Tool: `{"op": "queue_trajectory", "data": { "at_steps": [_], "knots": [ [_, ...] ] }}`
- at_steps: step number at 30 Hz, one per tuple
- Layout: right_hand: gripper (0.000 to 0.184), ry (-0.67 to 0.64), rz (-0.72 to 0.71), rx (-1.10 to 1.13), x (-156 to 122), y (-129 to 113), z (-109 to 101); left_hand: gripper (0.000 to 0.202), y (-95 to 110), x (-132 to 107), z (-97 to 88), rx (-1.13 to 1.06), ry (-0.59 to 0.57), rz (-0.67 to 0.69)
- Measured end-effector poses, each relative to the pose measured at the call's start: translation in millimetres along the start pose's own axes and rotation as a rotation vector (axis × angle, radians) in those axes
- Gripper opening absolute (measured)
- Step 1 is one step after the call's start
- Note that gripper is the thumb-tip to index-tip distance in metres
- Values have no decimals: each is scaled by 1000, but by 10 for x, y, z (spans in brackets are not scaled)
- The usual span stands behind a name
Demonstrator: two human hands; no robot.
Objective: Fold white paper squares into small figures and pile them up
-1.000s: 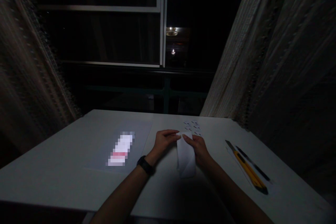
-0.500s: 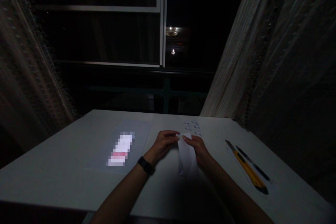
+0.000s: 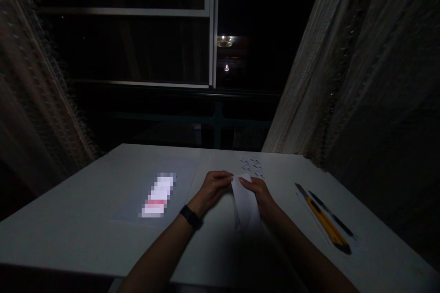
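Observation:
A narrow strip of white paper (image 3: pixel 244 203) is held just above a white table (image 3: pixel 85 219) in dim light. My left hand (image 3: pixel 213 187) pinches its far left corner, and a dark watch sits on that wrist. My right hand (image 3: pixel 260 194) pinches the far right corner, its fingers curled along the paper's right side. The two thumbs nearly meet at the top edge.
A yellow utility knife (image 3: pixel 326 225) and a dark pen (image 3: pixel 332 214) lie at the right. Several small paper pieces (image 3: pixel 253 167) sit beyond my hands. A pale sheet (image 3: pixel 161 192) lies to the left. Curtains hang on both sides of a dark window.
The paper's lower end has swung slightly and looks narrower and more folded than a second ago. Both hands have stayed almost in place.

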State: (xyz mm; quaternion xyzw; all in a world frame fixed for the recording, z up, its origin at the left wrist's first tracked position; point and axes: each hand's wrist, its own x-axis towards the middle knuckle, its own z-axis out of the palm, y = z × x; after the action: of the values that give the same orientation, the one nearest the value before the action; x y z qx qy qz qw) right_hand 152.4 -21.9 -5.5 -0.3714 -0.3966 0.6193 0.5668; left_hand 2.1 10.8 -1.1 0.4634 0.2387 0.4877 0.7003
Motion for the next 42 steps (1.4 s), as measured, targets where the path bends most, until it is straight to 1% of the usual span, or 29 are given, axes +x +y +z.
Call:
{"op": "queue_trajectory", "data": {
  "at_steps": [2,5,10,14,18,22,26,31,39,42],
  "knots": [
    [31,23,-18,-6,-1,6,-3,24,-15,5,-3,12,17,14],
    [32,96,-76,-58,3,18,-10,28,-42,12,5,66,68,51],
    [35,199,-160,-154,11,37,-25,34,-60,22,41,254,157,149],
    [32,182,-200,-212,-10,33,-7,35,-77,28,54,447,207,232],
    [33,186,-203,-256,-22,24,9,26,-93,22,48,545,249,294],
    [31,175,-215,-260,-8,35,-14,31,-78,18,39,566,220,279],
    [30,137,-189,-225,0,49,-32,26,-68,22,33,558,191,281],
    [30,121,-180,-221,-3,50,-24,26,-86,33,30,572,185,267],
    [34,150,-165,-239,9,57,-31,25,-104,46,20,638,194,282],
    [36,211,-171,-239,3,34,-21,25,-114,53,18,642,217,269]
  ]
}}
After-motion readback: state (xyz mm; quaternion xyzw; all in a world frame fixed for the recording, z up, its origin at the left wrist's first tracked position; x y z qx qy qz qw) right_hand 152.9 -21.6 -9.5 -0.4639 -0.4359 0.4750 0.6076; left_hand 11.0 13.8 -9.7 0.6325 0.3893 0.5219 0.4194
